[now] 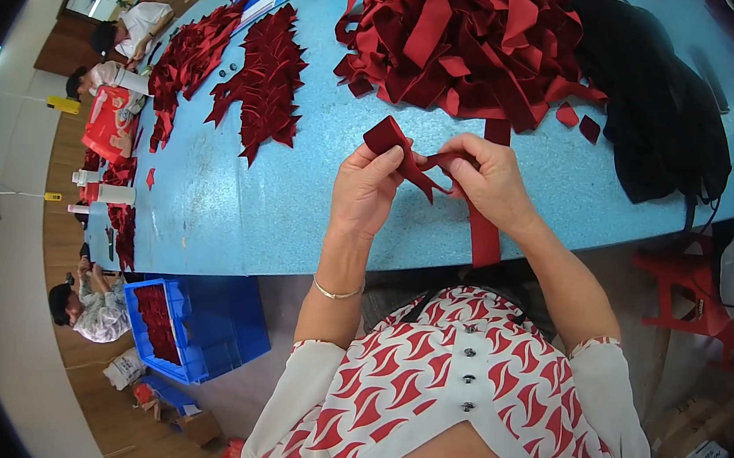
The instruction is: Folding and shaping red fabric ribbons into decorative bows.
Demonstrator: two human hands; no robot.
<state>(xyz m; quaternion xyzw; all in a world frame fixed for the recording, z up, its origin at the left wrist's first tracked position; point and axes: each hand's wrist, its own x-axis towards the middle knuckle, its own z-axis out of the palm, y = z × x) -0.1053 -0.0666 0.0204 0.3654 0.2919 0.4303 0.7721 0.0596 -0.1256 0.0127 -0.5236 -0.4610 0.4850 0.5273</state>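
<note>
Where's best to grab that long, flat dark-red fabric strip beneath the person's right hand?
Probably by the near end of the flat dark-red fabric strip, coming from the person's side: it seems to poke past the edge of the flat light-blue table, so a grip could close above and below.

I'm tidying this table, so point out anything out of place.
A black cloth item slumps beside the red ribbon pile, thin straps trailing at the edge of the blue table; it seems odd amid ribbon.

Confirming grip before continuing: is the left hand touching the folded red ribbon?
Touching. The head view shows the left hand pinching the folded red ribbon under its thumb.
</note>
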